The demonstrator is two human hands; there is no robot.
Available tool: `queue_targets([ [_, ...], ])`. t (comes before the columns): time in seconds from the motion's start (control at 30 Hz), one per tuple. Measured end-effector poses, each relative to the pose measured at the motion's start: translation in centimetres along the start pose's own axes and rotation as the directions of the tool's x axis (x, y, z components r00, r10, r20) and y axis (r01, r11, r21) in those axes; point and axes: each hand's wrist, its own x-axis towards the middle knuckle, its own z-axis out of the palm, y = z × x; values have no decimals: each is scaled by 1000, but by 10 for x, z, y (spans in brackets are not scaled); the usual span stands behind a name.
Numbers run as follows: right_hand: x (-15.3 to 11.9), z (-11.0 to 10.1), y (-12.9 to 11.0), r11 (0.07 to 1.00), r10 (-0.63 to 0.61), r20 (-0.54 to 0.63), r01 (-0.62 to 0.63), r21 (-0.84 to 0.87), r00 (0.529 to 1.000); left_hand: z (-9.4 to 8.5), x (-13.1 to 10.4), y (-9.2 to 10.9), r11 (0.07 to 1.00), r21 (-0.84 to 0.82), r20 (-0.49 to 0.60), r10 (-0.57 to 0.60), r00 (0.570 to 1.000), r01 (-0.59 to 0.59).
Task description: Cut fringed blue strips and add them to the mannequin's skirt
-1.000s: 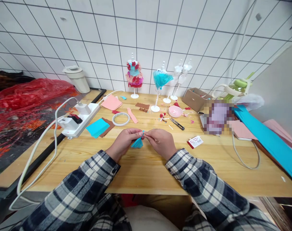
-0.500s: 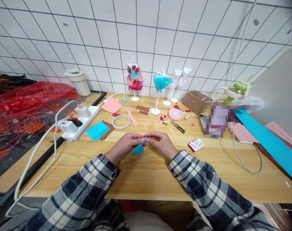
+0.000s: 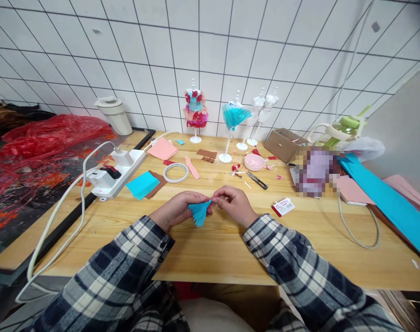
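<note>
Between my two hands is a piece of blue crepe paper point(image 3: 199, 213), gathered at its upper right end and fanned out below. My left hand point(image 3: 178, 208) is closed on it, thumb over the paper. The fingertips of my right hand point(image 3: 233, 203) pinch the gathered end. Beyond the hands lie a roll of tape point(image 3: 175, 173), a flat blue paper sheet point(image 3: 143, 185) on brown paper, and a utility knife point(image 3: 257, 180). At the back stand a mini mannequin in a blue paper skirt point(image 3: 235, 117) and another in a red, pink and blue dress point(image 3: 196, 110).
A white power strip point(image 3: 121, 173) with looping cables lies on the left. Toward the back are a pink bowl point(image 3: 254, 162), a cardboard box point(image 3: 285, 144) and bare white mannequins point(image 3: 267, 110). Right of the hands lies a small white-and-red packet point(image 3: 283, 207); long blue paper point(image 3: 389, 207) lies farther right.
The blue crepe paper has turned in my hands, and its fanned part now shows wider and hangs lower. My right fingers have shifted slightly on the gathered end. The view has moved a little.
</note>
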Motion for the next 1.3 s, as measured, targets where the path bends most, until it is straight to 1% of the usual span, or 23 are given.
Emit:
queue_targets([
  [0.07, 0, -2, 0, 1000, 0, -49, -1, -6, 999, -4, 1, 1, 999, 5, -20, 48, 999, -48],
  [0.17, 1, -4, 1, 1000, -24, -131, 23, -11, 991, -8, 3, 0, 994, 74, -33, 87, 996, -84],
  [0.27, 1, -4, 4, 1000, -16, -188, 20, 20, 982, -10, 7, -1, 987, 92, -97, 140, 985, -131],
  [0.33, 1, -4, 7, 1000, -6, -175, 7, 3, 985, -11, 10, -1, 976, 120, -157, 201, 967, -183],
  [0.43, 2, -4, 11, 996, 20, -139, -32, -82, 990, -12, 11, 1, 932, 258, -226, 313, 922, -254],
  [0.5, 2, -5, 11, 992, 27, -133, -43, -119, 991, -12, 10, 2, 896, 354, -236, 365, 901, -270],
  [0.53, 2, -6, 10, 990, 9, -127, -26, -136, 992, -12, 9, 2, 877, 397, -229, 380, 896, -270],
  [0.6, 2, -6, 6, 979, -56, -85, 38, -198, 995, -10, 8, 1, 839, 475, -187, 391, 901, -265],
  [0.67, 1, -4, 4, 951, -108, -10, 100, -291, 994, -7, 8, -1, 810, 529, -135, 373, 918, -252],
  [0.73, 1, -1, 5, 923, -114, 35, 119, -366, 993, -3, 7, -3, 801, 546, -107, 356, 928, -244],
  [0.77, 1, 1, 6, 920, -101, 29, 105, -377, 994, -1, 8, -3, 803, 542, -106, 358, 928, -248],
  [0.83, 2, 4, 11, 948, -39, -25, 29, -316, 999, 2, 8, -3, 799, 538, -114, 384, 916, -268],
  [0.9, 3, 6, 16, 984, 58, -71, -70, -165, 996, 3, 10, -3, 782, 555, -113, 409, 905, -284],
  [1.0, 4, 6, 18, 983, 177, -43, -175, 53, 983, 1, 12, -4, 726, 627, -93, 430, 898, -283],
  [1.1, 4, 5, 15, 948, 264, 0, -260, 186, 964, -3, 13, -6, 672, 686, -73, 445, 893, -279],
  [1.13, 4, 5, 14, 939, 269, 2, -263, 222, 963, -4, 13, -7, 662, 697, -68, 446, 893, -278],
  [1.2, 4, 5, 12, 944, 228, -17, -217, 249, 973, -5, 14, -8, 650, 711, -62, 440, 896, -270],
  [1.27, 4, 6, 11, 965, 182, -41, -170, 198, 982, -5, 14, -8, 640, 727, -56, 418, 907, -250],
  [1.3, 4, 6, 12, 971, 177, -47, -167, 170, 983, -4, 13, -8, 634, 735, -51, 405, 913, -240],
])
